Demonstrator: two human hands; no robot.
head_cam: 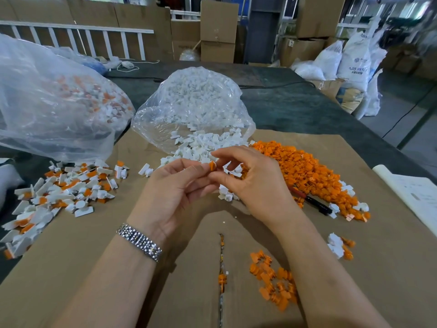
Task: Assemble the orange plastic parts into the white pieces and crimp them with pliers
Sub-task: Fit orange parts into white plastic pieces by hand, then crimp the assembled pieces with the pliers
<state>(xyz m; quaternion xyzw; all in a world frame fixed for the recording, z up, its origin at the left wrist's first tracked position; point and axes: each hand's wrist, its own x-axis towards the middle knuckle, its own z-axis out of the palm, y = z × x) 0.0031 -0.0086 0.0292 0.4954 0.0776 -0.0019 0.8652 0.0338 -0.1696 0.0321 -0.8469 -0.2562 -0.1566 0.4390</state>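
My left hand (172,190) and my right hand (255,183) meet above the cardboard, and their fingertips pinch one small orange part (212,165) between them. My right hand also holds white pieces (233,170) against its palm. A heap of white pieces (201,145) spills from a clear bag (194,107) just beyond my hands. To the right lies a big pile of orange parts (307,174). The pliers (314,202), with dark handles, lie at that pile's near edge, partly buried.
Assembled white-and-orange pieces (59,192) are scattered at the left, below a large clear bag (47,100) holding more. A small cluster of orange parts (272,280) lies near my right forearm. Cardboard sheet (94,256) covers the dark table; papers (416,195) sit at the right edge.
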